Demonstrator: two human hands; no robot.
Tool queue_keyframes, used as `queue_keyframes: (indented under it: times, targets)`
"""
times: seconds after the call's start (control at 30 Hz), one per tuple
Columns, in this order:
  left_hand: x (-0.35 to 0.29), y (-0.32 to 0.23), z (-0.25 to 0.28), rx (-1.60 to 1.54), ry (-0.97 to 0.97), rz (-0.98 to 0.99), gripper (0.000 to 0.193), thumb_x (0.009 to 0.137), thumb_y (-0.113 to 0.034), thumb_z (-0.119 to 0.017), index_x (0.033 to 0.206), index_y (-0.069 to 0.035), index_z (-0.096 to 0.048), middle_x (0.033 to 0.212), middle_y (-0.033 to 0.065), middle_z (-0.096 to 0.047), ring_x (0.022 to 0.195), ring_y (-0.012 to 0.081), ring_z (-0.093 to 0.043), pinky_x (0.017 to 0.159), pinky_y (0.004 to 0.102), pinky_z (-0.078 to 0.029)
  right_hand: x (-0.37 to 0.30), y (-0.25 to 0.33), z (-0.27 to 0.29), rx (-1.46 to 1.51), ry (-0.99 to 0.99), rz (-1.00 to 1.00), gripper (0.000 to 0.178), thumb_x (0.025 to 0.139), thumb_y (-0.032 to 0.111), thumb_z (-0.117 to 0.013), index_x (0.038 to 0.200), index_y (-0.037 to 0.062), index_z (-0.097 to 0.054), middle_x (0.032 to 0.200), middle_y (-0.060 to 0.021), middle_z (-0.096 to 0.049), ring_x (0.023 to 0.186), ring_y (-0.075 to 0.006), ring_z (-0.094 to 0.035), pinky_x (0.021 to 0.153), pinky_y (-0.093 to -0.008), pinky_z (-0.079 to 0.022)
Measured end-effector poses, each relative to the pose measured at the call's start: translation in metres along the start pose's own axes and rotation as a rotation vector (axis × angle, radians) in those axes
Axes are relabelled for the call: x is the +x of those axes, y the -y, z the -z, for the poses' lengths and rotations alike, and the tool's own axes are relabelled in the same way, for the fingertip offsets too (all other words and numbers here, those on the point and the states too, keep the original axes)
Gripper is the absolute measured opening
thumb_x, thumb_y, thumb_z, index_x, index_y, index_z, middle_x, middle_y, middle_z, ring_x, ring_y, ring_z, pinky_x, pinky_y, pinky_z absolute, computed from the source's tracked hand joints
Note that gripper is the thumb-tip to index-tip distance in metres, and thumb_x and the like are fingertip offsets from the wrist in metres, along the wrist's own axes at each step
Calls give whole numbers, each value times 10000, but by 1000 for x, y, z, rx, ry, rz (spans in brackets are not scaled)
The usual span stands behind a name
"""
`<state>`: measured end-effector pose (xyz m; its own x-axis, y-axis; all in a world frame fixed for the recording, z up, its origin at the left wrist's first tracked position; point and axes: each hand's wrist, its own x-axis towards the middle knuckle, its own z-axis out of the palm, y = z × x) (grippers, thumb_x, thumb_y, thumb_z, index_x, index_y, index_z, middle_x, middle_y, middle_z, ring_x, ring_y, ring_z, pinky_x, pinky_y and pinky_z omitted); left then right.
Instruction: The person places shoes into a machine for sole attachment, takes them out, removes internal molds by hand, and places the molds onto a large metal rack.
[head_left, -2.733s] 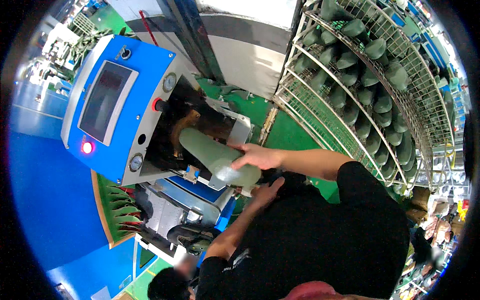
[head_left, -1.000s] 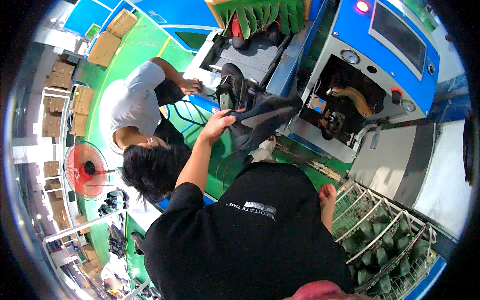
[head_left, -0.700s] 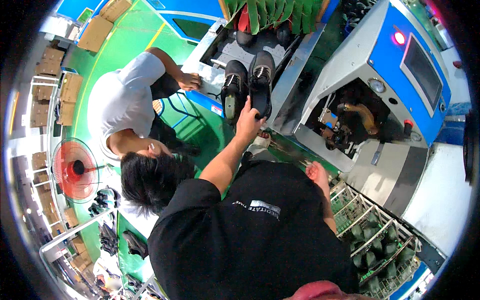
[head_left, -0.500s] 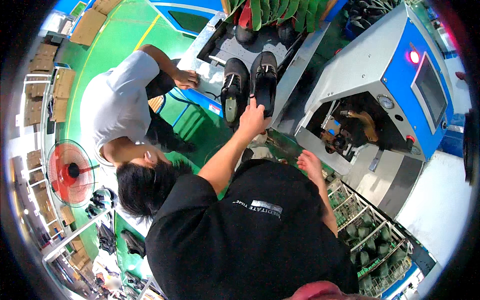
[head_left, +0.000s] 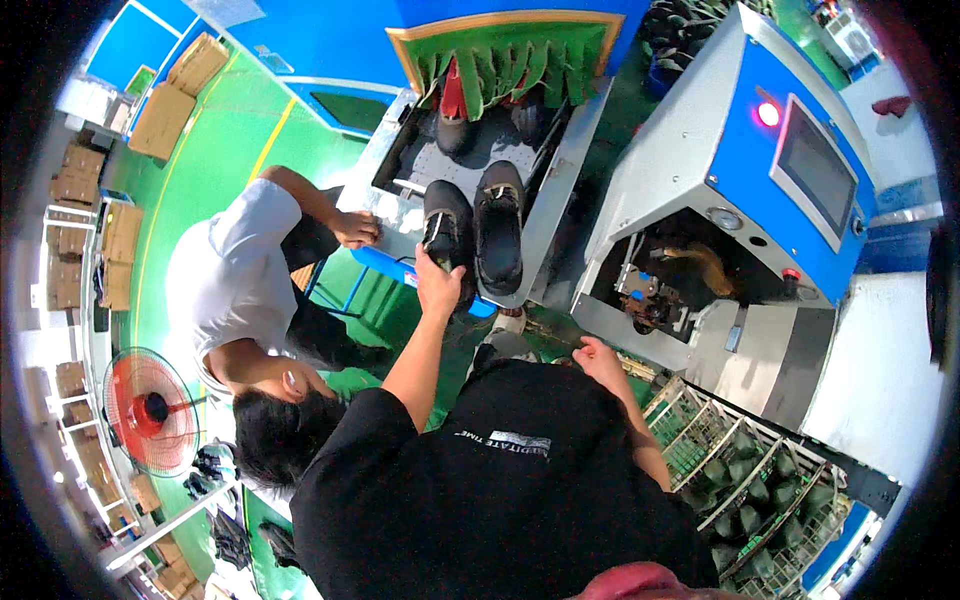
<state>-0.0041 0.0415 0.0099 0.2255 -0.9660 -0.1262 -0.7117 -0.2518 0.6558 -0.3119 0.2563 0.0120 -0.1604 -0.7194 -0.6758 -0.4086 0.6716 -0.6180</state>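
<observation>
Two black lace-up shoes stand side by side on the end of a metal conveyor, toes pointing away from me. My left hand (head_left: 438, 284) grips the heel end of the left shoe (head_left: 447, 215), its fingers and thumb over the opening. Part of a green insert shows inside that shoe. The right shoe (head_left: 499, 228) is open at the top and untouched. My right hand (head_left: 598, 362) hangs low in front of the machine on the right, fingers apart and slightly bent, with nothing in it.
Further shoes (head_left: 455, 131) sit under a green strip curtain (head_left: 525, 62) on the conveyor (head_left: 568, 170). At right stands a blue-and-white machine (head_left: 690, 150) with an open cavity. Crates of green shoe lasts (head_left: 745, 480) are below it. A co-worker (head_left: 230, 270) sits at left near a red fan (head_left: 150, 410).
My left hand has gone from the right shoe to the left shoe's heel and closed on it. The view has shifted, showing more of the curtain. My right hand stays low and empty.
</observation>
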Motion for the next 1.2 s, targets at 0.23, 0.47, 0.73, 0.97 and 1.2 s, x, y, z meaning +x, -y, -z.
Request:
queue_keyframes:
  times: [0.23, 0.47, 0.73, 0.97, 1.2]
  targets:
    - [12, 15, 57, -756, 136, 344, 608, 793, -80, -777, 1320, -11, -480, 1114, 116, -631, 1030, 250, -619, 885, 401, -508, -25, -55, 13, 56, -113, 91, 587, 933, 352, -693, 1383, 8, -539, 1060, -135, -729, 955, -257, -697, 849, -387, -542]
    - [-106, -65, 187, -647, 62, 98, 463, 844, -41, -718, 1277, -28, -554, 1052, 43, -646, 872, 157, -629, 749, 322, -523, -64, -87, 41, 160, -312, 139, 530, 904, 211, -721, 1356, -17, -564, 1065, -128, -740, 949, -220, -701, 873, -355, -539]
    - [-191, -107, 194, -960, 319, 132, 737, 845, -233, -700, 1466, 23, -396, 1062, 29, -617, 897, 114, -602, 794, 273, -503, -139, 86, 90, -399, -705, 1384, 650, 836, 131, -727, 1438, 185, -491, 1498, -97, -499, 1411, -277, -440, 1188, -506, -295]
    - [-237, -164, 135, -1099, 1067, 269, 421, 985, -302, -528, 1297, -24, -585, 1151, 137, -700, 999, 250, -699, 902, 348, -562, -229, 136, 158, -662, -414, 1654, 438, 896, 190, -587, 1328, 234, -527, 1431, -132, -525, 1322, -310, -518, 1161, -565, -329]
    - [-250, -222, 82, -205, 1048, -117, 710, 1029, -622, -312, 893, 4, -618, 717, 139, -653, 565, 264, -646, 540, 371, -498, -243, 44, 170, 535, -395, 955, 1233, 591, 226, -940, 1590, 91, -230, 1340, -127, -593, 1173, -257, -606, 1025, -362, -473]
